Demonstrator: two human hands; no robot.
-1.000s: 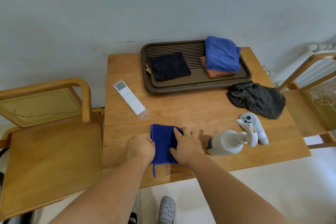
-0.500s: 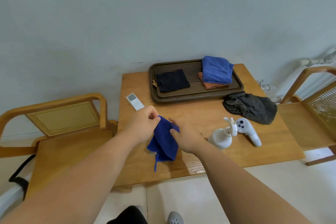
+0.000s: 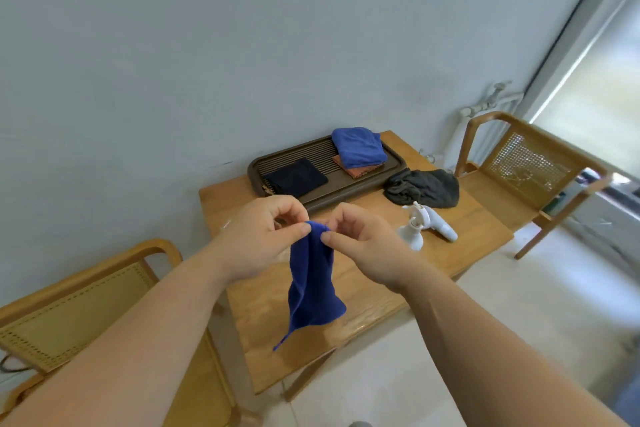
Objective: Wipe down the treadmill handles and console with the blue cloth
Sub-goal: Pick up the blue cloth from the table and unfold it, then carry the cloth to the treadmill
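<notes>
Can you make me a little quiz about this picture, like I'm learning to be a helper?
1. Which hands pinch the dark blue cloth? A: left only. B: right only. C: both.
2. True or false: that cloth lies flat on the wooden table.
3. Fill in: the folded blue towel sits in the brown ____.

Key
1. C: the left hand and the right hand both pinch its top edge.
2. False: it hangs in the air above the table.
3. tray
</notes>
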